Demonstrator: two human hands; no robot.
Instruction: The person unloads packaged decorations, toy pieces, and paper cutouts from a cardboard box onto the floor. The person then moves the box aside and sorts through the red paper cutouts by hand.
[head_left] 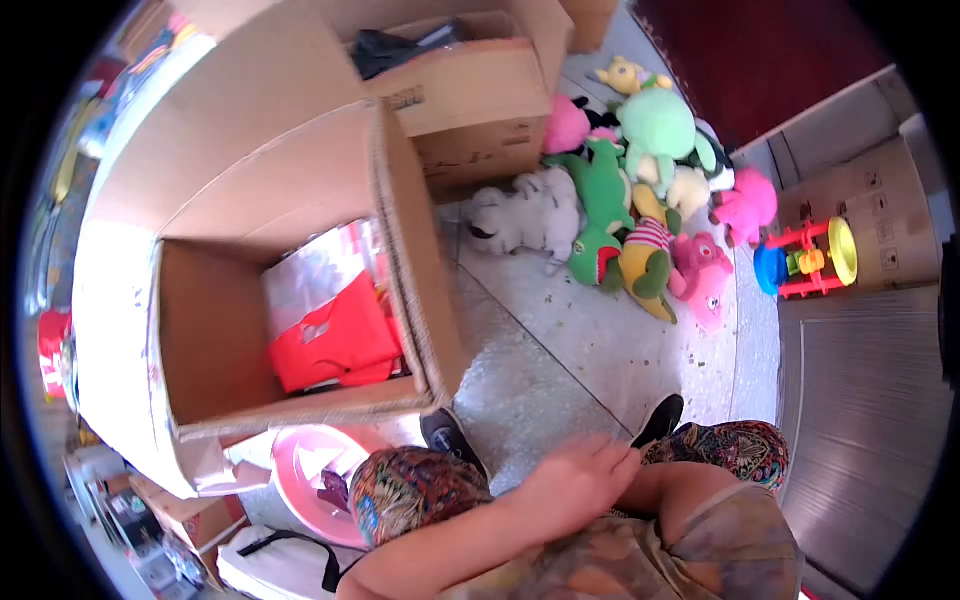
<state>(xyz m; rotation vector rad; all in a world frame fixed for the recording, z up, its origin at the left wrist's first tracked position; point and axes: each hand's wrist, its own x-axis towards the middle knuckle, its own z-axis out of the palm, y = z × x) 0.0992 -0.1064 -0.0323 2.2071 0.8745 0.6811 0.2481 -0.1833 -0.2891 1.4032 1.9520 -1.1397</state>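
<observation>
**Hands together above the lap, beside an open carton and a group of plush toys on the floor**

The left hand (578,487) lies across the right wrist (640,490), its fingers loosely bent and close together; whether anything is inside them cannot be told. The right hand is largely covered by the left, so its degree of opening and contents cannot be told. Both hands are between the patterned knees, near the dark shoes (657,420).

The large cardboard box (275,180) stands at left, flaps raised, its near right corner close to the left shoe. Inside lie a red bag (340,335) and clear plastic packaging (315,275). Its near and right rims form thick edges towards the person. A pink basin (300,485) sits just beside its near side.

The plush toys (603,195) rest in a cluster on the far floor, right of the box: a white one at its left, green ones in the middle, pink ones at its right. The toy with colored wheels (805,260) is farther right, beside a carton (870,215). A second open box (470,95) stands behind the first.

Open room for moving lies over the tiled floor (540,350), between the large box, the plush toys and the shoes; the gray ribbed surface (865,390) bounds it at right.
</observation>
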